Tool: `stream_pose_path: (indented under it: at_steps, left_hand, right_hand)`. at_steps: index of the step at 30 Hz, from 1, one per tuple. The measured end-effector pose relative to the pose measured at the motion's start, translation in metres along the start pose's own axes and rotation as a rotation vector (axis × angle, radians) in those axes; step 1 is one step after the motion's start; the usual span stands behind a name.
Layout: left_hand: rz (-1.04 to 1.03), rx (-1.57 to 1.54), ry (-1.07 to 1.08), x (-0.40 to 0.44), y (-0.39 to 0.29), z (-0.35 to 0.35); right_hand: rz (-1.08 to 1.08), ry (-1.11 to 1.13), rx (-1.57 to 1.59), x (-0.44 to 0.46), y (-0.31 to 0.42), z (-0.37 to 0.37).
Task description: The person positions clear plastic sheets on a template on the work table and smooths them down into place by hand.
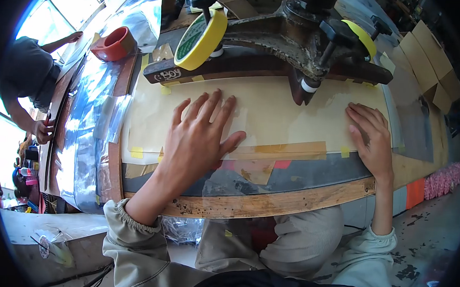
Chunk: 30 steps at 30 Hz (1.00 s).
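Observation:
My left hand (197, 129) lies with fingers spread on the left part of a cream sheet (273, 109), holding nothing. At the sheet's right end, my right hand (370, 132) rests with its fingers stretched out and fairly close to each other, the thumb a little apart. Brown tape (287, 149) runs along the sheet's near edge, with small yellow tape pieces at several places. Just beyond the sheet stands a dark metal machine (298, 40) with a long dark bar (244, 65). Its pointed foot hangs over the sheet between my hands.
Yellow tape rolls (201, 39) hang on the machine's knobs. A red tape dispenser (114, 44) sits at the back left beside clear plastic film (87, 131). Another person (28, 73) stands at the far left. The wooden table edge (273, 202) runs before my lap; a cardboard box (426, 63) is at right.

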<state>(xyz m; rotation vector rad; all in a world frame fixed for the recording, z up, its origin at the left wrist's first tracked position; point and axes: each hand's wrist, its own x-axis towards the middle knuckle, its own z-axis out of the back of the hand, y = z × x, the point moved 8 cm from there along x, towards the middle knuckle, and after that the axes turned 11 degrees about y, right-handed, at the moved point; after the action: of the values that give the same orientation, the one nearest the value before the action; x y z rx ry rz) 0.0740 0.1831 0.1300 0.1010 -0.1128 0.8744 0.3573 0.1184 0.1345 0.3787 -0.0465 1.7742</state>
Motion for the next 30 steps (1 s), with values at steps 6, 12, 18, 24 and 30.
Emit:
stream_pose_path:
  at_steps: [6,12,18,24,30]
  left_hand:
    - [0.02,-0.089,0.073,0.001,0.004,-0.006]
    - [0.046,-0.045,0.221,-0.003,0.005,-0.01]
    - [-0.01,0.052,0.127,-0.005,0.001,-0.012]
    - [-0.023,0.11,0.048,-0.004,0.0,-0.008]
    - [-0.048,0.035,-0.041,-0.003,-0.006,0.006]
  right_hand:
    - [-0.029,0.026,0.053,0.002,-0.004,-0.004]
    - [-0.044,0.049,0.053,0.001,-0.005,-0.004]
    - [-0.045,0.063,0.053,0.001,-0.005,-0.007]
    - [-0.033,0.099,0.008,0.001,-0.001,-0.007]
    - [-0.025,0.094,0.028,0.001,-0.001,-0.006]
